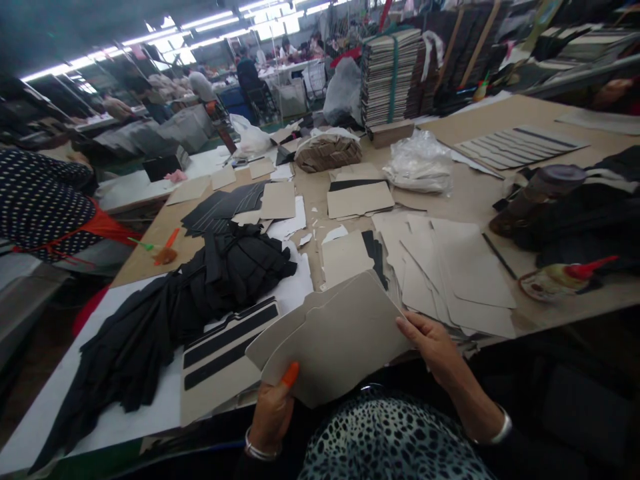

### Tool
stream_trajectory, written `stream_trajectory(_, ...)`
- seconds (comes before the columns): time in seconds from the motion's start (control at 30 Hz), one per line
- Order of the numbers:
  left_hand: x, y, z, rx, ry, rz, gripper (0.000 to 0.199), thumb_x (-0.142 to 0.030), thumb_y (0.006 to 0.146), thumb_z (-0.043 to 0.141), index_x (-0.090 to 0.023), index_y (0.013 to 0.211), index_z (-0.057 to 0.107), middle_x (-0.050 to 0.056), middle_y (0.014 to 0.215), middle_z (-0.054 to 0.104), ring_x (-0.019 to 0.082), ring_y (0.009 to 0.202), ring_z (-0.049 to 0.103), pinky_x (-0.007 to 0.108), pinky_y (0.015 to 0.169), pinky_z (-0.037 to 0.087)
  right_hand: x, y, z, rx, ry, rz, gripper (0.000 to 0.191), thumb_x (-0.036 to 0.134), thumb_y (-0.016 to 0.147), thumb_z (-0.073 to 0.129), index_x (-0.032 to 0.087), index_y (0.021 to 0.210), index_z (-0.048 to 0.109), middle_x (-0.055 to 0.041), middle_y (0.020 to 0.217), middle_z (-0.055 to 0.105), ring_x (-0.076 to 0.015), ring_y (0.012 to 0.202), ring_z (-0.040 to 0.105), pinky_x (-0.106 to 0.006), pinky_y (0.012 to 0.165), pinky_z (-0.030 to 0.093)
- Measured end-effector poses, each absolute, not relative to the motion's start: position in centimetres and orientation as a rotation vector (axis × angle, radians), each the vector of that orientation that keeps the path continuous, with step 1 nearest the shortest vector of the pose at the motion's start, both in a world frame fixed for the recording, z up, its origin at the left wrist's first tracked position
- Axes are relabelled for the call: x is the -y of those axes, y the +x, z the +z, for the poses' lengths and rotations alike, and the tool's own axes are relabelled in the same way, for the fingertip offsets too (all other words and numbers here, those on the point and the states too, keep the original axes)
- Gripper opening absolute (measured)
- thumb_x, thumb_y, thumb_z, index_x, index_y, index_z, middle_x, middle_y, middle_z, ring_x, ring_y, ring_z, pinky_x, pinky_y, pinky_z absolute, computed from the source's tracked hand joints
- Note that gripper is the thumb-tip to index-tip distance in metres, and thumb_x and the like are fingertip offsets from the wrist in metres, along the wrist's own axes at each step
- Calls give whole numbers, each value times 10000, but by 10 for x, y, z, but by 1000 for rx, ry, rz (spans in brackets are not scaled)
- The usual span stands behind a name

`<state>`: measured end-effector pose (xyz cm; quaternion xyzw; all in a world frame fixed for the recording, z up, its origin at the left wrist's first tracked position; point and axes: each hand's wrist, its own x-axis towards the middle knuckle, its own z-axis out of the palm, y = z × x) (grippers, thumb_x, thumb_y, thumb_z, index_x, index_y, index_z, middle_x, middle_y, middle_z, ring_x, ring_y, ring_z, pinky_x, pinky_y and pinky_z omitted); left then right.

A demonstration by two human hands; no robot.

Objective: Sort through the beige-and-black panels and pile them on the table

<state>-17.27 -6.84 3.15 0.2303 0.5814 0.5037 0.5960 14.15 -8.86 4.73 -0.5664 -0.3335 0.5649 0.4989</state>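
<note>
Two overlapping beige cardboard panels (340, 340) are held up between my hands at the table's near edge. My left hand (274, 407), with an orange cover on its thumb, grips their lower left corner. At the right edge, my right hand (431, 343) pinches the panels between thumb and fingers. Beneath their left side lie panels with black strips (230, 347). A heap of black fabric strips (215, 280) spreads farther left. Just past the held panels sits a small stack of beige pieces (347, 257), and loose beige panels (450, 267) fan out to the right.
A red-tipped glue bottle (565, 279) lies at the right, near a dark-lidded jar (543, 193). Clear plastic bags (420, 160) and a strapped board stack (393, 80) stand farther back. At the left, a person in a dotted top (45, 200) is close to the table.
</note>
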Motion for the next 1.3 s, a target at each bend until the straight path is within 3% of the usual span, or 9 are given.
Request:
stream_trajectory(0.2, 60, -162, 40, -1273, 567, 1068, 614, -326, 568, 954, -180, 1121, 732, 90, 1038, 790, 299, 1021, 733, 393, 934, 594, 99, 151, 40, 821, -1381, 1328, 472, 588, 865, 684, 209, 1137, 758, -45, 976, 764, -218, 867, 666, -295, 749, 524)
stream_trajectory(0.37, 60, -147, 51, -1203, 565, 957, 595, -321, 599, 933, -159, 1133, 729, 124, 1046, 785, 337, 1025, 730, 442, 937, 588, 106, 160, 23, 720, -1338, 1304, 412, 529, 810, 767, 220, 1082, 764, -34, 920, 756, -185, 819, 633, -268, 711, 510)
stream_trajectory(0.63, 59, -144, 53, -1184, 534, 946, 610, -332, 611, 922, -195, 1171, 724, 106, 1081, 778, 326, 1063, 720, 423, 968, 583, 109, 158, 17, 595, -1298, 1192, 339, 416, 730, 845, 225, 988, 735, -10, 929, 743, -175, 838, 615, -267, 753, 482)
stream_trajectory(0.8, 52, -155, 57, -1232, 599, 954, 652, -299, 537, 956, -225, 1146, 736, 83, 1086, 781, 345, 1074, 713, 416, 946, 598, 107, 152, 24, 576, -1235, 1242, 308, 351, 705, 843, 223, 936, 685, 10, 927, 718, -172, 843, 612, -275, 774, 482)
stream_trajectory(1.0, 46, -158, 59, -1355, 604, 890, 587, -344, 477, 980, -139, 983, 767, 109, 937, 797, 352, 943, 745, 443, 865, 623, 111, 151, 32, 651, -1189, 1326, 407, 292, 682, 837, 237, 1064, 705, 4, 978, 723, -185, 904, 633, -306, 814, 508)
stream_trajectory(1.17, 49, -156, 54, -1315, 642, 923, 513, -337, 535, 960, -144, 974, 777, 99, 912, 799, 325, 921, 753, 431, 879, 614, 118, 152, 33, 622, -1122, 1512, 545, 342, 704, 847, 253, 1216, 682, -23, 1061, 750, -217, 945, 685, -356, 842, 550)
stream_trajectory(1.3, 51, -157, 50, -1254, 681, 897, 450, -305, 606, 930, -154, 1002, 781, 99, 912, 799, 310, 900, 758, 434, 882, 608, 119, 150, 32, 555, -1195, 1550, 518, 495, 800, 777, 222, 1229, 682, -51, 995, 767, -213, 815, 709, -370, 774, 573)
